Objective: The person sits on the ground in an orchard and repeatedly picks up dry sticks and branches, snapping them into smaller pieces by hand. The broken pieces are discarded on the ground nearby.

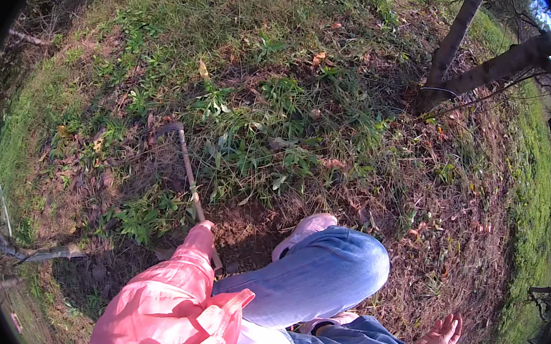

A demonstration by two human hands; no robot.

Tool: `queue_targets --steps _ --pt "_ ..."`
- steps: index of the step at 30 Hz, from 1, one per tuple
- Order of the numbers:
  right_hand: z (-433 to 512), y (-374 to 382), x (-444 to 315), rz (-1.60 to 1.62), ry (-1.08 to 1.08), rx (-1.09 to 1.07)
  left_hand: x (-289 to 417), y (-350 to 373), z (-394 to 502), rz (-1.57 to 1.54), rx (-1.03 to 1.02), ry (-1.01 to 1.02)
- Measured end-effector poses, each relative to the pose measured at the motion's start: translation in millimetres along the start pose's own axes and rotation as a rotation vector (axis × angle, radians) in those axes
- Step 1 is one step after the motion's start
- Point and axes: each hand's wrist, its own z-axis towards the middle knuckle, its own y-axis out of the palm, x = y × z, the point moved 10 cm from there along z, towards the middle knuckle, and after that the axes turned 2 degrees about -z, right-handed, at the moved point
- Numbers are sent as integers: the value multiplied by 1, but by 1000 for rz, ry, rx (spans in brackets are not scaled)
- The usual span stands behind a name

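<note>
My left hand [207,225] grips the wooden handle of a sickle [188,169]; most of the hand is hidden by the pink sleeve. Beyond it, the handle slants up and left to a curved dark metal blade [171,127] among the weeds. The handle's butt end pokes out below the sleeve. Off to the lower right, my right hand [438,338] is held away from my body, fingers extended, holding nothing. Low green weeds [242,153] and dry grass cover the ground in front of me. A patch of bare brown soil [242,226] lies beside my shoe.
A forked tree trunk [433,83] rises at the upper right, a thin band around its base. My bent leg in jeans [315,272] and a light shoe [304,233] are close to the sickle handle. Bare branches [40,252] lie at the left edge.
</note>
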Motion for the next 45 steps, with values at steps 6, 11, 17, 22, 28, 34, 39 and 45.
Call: queue_targets --steps 6,11,17,22,28,34,39,45 --pt "-9 -3 25 17 55 11 3 39 -65 -900 -13 38" --pt "-16 -5 42 82 93 48 33 28 -175 -673 67 458" --pt "-28 -3 59 70 86 35 44 -9 -283 -839 -169 582" --pt "-31 -1 72 107 123 39 80 -5 -428 -682 -433 867" --pt "-36 9 62 176 76 -100 103 36 -634 -655 -1010 1097" --pt "-44 -4 60 290 164 -69 42 104 -762 -511 -1475 1028" --pt "-59 14 60 301 198 -356 -6 195 -753 -239 -1420 1040" --pt "-115 87 151 462 759 -728 -29 333 -595 163 -1139 763"
